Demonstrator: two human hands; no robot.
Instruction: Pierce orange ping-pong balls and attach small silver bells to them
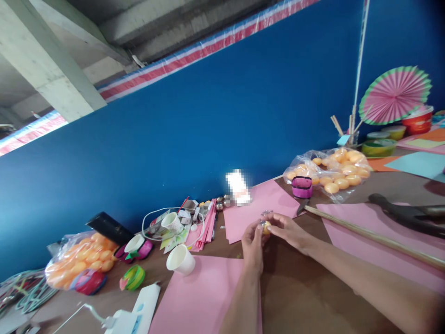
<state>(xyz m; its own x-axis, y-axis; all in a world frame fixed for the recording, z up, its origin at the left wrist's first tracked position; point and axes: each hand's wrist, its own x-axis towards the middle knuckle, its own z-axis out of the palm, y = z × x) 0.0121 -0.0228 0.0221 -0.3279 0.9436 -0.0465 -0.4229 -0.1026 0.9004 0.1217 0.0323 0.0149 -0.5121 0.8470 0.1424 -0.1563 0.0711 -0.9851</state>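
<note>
Both my hands meet over the table, just in front of a pink sheet of paper (264, 202). Between their fingertips is a small round ball (266, 227), yellow-orange with a silvery part on its upper left. My left hand (252, 243) pinches it from the left, thumb up. From the right, my right hand (287, 230) closes its thumb and fingers on the same ball. Something small and silvery (267, 213) shows just beyond the fingers; what it is I cannot make out. Several shiny metallic balls (219, 204) lie farther back, against the blue wall.
A white paper cup (181, 260) stands left on pink paper. Bags of orange balls (83, 257) lie left and at back right (342, 169). A hammer (399, 213) and a long wooden stick (365, 232) lie right. A power strip (139, 308) is front left.
</note>
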